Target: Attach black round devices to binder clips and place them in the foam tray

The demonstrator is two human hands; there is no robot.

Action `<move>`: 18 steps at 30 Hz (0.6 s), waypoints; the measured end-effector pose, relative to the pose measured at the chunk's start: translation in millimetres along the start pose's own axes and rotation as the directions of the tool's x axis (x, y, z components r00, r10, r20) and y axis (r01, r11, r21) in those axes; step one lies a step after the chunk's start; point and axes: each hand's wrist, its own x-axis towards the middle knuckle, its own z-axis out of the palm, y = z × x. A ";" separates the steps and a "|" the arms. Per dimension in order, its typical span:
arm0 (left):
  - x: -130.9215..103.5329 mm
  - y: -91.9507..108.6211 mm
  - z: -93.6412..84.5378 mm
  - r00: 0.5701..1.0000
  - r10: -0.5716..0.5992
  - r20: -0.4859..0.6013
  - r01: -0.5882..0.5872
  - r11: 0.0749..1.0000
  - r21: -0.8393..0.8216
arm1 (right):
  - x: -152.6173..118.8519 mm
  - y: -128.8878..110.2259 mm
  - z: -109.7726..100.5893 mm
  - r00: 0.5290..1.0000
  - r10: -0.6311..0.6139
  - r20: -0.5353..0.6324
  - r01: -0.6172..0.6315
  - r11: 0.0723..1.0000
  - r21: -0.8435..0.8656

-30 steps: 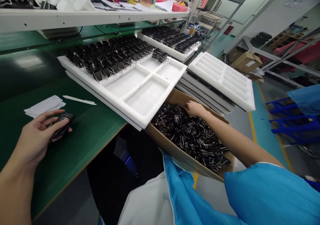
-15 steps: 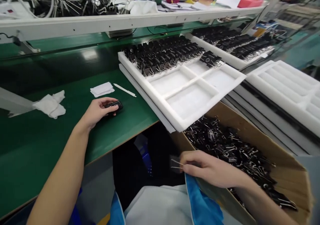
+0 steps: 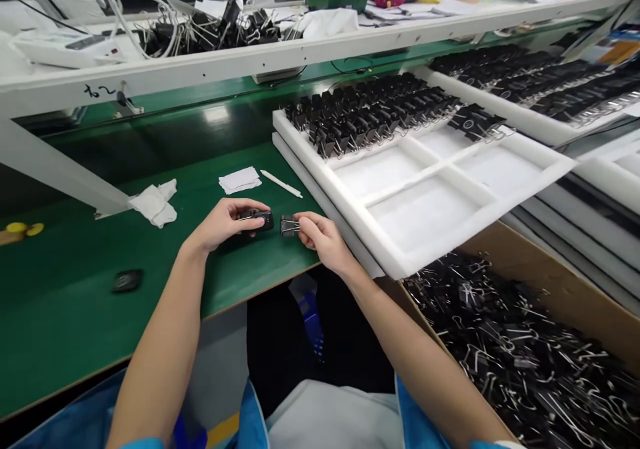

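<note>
Over the green tabletop (image 3: 235, 272), my left hand (image 3: 227, 224) is closed around a small black device (image 3: 265, 220) that has a binder clip's wire handle showing at its side. Just to the right, my right hand (image 3: 320, 236) pinches the wire handles of a black binder clip (image 3: 288, 226). A small gap separates this clip from the black device. Another flat black piece (image 3: 127, 280) lies on the table left of my left arm. Rows of black clipped pieces (image 3: 370, 112) fill the back of the white foam tray (image 3: 400, 239) at the right.
A cardboard box (image 3: 545, 262) of loose binder clips (image 3: 520, 349) stands below the tray. White paper slips (image 3: 240, 180), a white pen (image 3: 281, 184) and a crumpled white cloth (image 3: 156, 204) lie on the table. A shelf edge (image 3: 250, 61) crosses behind; more foam trays (image 3: 540, 117) are at the right.
My right hand has moved from beside the cardboard box up and left to the table, bringing the binder clip close to my left hand. The view has turned left, showing the black piece at left.
</note>
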 end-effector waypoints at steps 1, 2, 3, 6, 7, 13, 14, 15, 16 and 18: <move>-0.4 0.6 0.7 1.000 0.011 0.002 -0.011 1.000 0.006 | 0.2 2.1 -1.7 1.000 -0.015 0.014 0.015 1.000 0.001; -0.8 1.1 1.6 1.000 0.024 0.007 -0.024 1.000 0.009 | -0.5 3.6 -3.2 0.999 -0.026 0.026 0.026 1.000 -0.002; -1.0 1.6 2.8 0.999 0.037 0.012 -0.037 0.999 0.009 | -1.8 4.3 -4.4 0.999 -0.037 0.035 0.037 0.999 -0.009; -1.4 2.8 7.2 0.998 0.063 0.029 -0.063 0.998 0.004 | -5.5 3.0 -6.2 0.997 -0.059 0.053 0.061 0.997 -0.050; -1.4 3.2 8.8 0.997 0.065 0.034 -0.065 0.998 0.005 | -6.2 1.9 -6.2 0.997 -0.061 0.056 0.065 0.995 -0.072; -0.1 2.7 14.6 0.994 0.065 0.089 -0.066 0.998 0.005 | -7.0 -3.0 -4.1 0.996 -0.075 0.042 0.081 0.984 -0.159; 0.0 2.3 14.8 0.993 0.066 0.094 -0.067 0.998 0.007 | -6.9 -2.8 -3.9 0.997 -0.073 0.040 0.079 0.983 -0.164; 0.1 2.0 14.8 0.993 0.067 0.098 -0.068 0.998 0.010 | -6.8 -2.3 -3.8 0.997 -0.069 0.040 0.075 0.983 -0.167; 0.1 1.8 14.7 0.993 0.067 0.101 -0.069 0.998 0.012 | -6.7 -1.6 -3.9 0.997 -0.066 0.042 0.072 0.983 -0.167; -0.2 1.8 14.2 0.992 0.068 0.109 -0.070 0.997 0.012 | -6.7 0.2 -4.6 0.997 -0.062 0.051 0.069 0.984 -0.165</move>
